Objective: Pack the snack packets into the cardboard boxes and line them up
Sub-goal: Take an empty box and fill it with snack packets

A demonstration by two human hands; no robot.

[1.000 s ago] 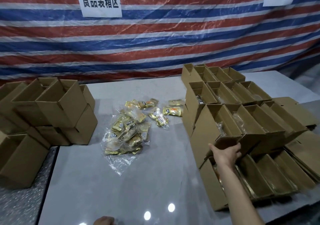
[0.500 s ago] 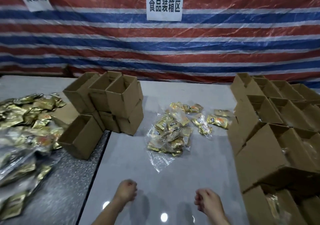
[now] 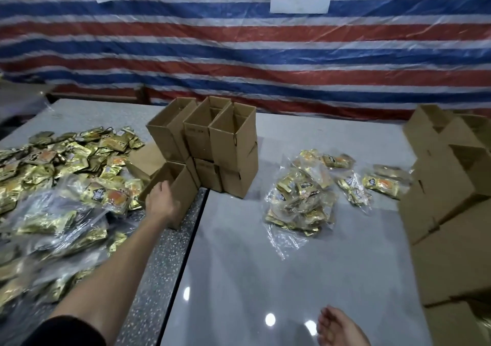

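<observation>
Gripping the rim under its curled fingers, apparently, the left hand is holding an empty cardboard box, likely light, stiff; right hand is lying slack.

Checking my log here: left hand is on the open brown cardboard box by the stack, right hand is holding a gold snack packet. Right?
Not quite: the right hand holds nothing; its fingers are loosely curled over the glossy grey table, as the head view shows. The left hand is indeed on the open brown cardboard box by the stack.
</observation>
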